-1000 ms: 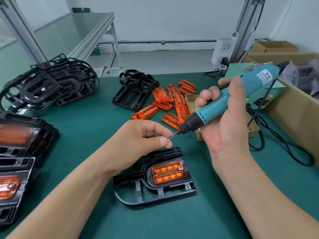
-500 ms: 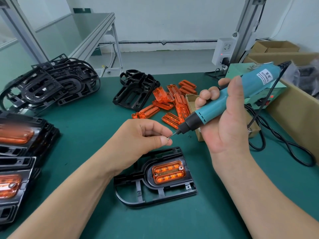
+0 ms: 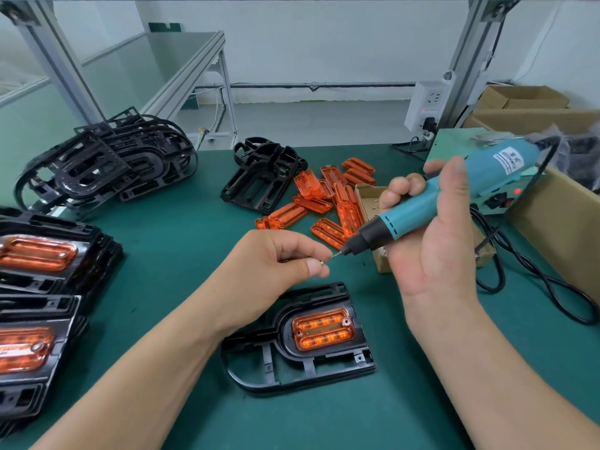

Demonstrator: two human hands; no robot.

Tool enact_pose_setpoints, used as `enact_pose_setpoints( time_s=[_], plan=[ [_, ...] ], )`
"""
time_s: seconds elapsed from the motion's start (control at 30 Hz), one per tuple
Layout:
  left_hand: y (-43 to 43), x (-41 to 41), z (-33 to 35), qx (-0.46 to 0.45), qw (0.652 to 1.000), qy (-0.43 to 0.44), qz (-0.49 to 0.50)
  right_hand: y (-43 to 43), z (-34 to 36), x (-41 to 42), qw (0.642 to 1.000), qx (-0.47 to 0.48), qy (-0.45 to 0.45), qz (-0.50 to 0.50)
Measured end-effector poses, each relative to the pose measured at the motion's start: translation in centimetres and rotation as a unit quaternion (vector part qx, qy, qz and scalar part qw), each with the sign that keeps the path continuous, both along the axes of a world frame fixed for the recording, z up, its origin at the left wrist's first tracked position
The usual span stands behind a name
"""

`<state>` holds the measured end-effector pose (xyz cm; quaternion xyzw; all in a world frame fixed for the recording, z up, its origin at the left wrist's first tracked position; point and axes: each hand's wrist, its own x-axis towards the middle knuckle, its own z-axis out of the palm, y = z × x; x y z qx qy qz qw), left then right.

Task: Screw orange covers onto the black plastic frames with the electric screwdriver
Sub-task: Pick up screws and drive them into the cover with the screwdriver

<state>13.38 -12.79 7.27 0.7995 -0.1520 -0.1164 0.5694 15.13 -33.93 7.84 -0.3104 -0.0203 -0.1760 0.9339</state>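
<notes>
Beside the left hand (image 3: 276,264), pinching a screw (image 3: 322,262) to load it, the right hand (image 3: 431,254) gripped the electric screwdriver (image 3: 418,207); just below, the orange cover (image 3: 323,329) awaited fastening.

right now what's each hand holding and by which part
The right hand holds the electric screwdriver round its teal body behind the black nose; the left hand pinches a screw between thumb and fingertip.
</notes>
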Motion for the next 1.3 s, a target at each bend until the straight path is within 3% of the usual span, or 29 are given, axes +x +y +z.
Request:
enact_pose_setpoints(
  time_s=[0.67, 0.93, 1.13, 1.3],
  plan=[
    [0.0, 0.0, -0.1, -0.019, 1.0, 0.01, -0.004, 0.4, 0.1, -0.1, 1.0, -0.018, 0.001, -0.001],
    [-0.6, -0.3, -0.6, 0.057, 0.995, -0.082, 0.029, 0.7, -0.4, 0.1, 0.999, -0.024, 0.043, -0.009],
    [0.1, 0.0, -0.2, 0.023, 0.999, -0.031, -0.02, 0.7, -0.3, -0.1, 1.0, -0.008, -0.004, 0.016],
    [0.0, -0.1, -0.5, 0.061, 0.997, -0.045, -0.016, 1.2, -0.3, -0.2, 0.999, -0.037, 0.014, 0.006]
  ],
)
